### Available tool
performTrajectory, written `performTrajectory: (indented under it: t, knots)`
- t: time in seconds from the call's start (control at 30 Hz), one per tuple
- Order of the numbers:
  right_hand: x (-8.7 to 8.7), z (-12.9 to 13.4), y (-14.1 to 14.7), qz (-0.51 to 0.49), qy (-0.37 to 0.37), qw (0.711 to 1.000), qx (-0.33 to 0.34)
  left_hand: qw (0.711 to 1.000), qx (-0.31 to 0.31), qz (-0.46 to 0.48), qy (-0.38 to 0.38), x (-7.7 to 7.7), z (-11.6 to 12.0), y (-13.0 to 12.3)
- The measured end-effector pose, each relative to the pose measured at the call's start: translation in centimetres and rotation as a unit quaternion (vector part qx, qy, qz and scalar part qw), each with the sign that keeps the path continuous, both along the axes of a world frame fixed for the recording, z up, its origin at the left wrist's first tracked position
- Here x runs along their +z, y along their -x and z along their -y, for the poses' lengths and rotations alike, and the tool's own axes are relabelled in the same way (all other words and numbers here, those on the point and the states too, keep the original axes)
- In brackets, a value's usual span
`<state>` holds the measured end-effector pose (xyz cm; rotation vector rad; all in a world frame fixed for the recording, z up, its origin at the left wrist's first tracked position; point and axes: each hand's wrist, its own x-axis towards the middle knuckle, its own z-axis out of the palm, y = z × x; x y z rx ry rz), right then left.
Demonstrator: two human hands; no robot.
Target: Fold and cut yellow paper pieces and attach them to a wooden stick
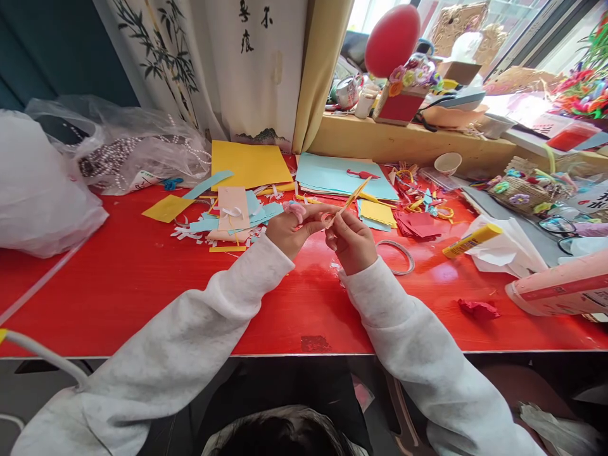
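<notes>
Above the middle of the red table my two hands come close together. My right hand point(352, 239) is closed in a pinch on a thin yellow paper strip point(354, 196), which points up and away to the right. Between the fingertips of my left hand point(293, 233) is a small pink paper curl point(327, 216), close to the strip's lower end. A soft pink loop point(295, 210) rests against the back of the left fingers. Beyond the hands lie blue paper sheets point(327, 170), with a red paper piece point(363, 174) on top.
Cut scraps and a peach paper piece point(232, 209) lie left of the hands. A tape ring point(409, 258), red paper squares point(418, 226), a yellow glue stick point(472, 240) and a pink bottle point(560, 285) sit to the right. Plastic bags point(42, 190) fill the left side.
</notes>
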<state>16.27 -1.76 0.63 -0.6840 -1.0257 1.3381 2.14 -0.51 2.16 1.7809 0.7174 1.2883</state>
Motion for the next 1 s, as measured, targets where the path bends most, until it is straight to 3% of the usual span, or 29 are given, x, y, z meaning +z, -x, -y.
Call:
performTrajectory:
  t: [0.2, 0.4, 0.6, 0.8, 1.0]
  knots:
    - [0.19, 0.31, 0.16, 0.053, -0.012, 0.999, -0.006, 0.998, 0.006, 0.033, 0.055, -0.06, 0.33, -0.07]
    - [0.02, 0.28, 0.25, 0.058, -0.023, 0.998, -0.004, 0.985, 0.107, -0.098, -0.095, -0.01, 0.33, 0.1]
    - [0.14, 0.31, 0.31, 0.05, -0.037, 0.998, 0.001, 0.983, 0.106, -0.098, -0.113, -0.05, 0.13, 0.22]
    - [0.24, 0.4, 0.17, 0.063, -0.032, 0.997, 0.011, 0.948, 0.157, -0.155, -0.229, -0.26, -0.18, 0.3]
    - [0.09, 0.4, 0.24, 0.058, -0.027, 0.998, 0.015, 0.934, 0.16, -0.164, -0.273, -0.51, -0.27, 0.35]
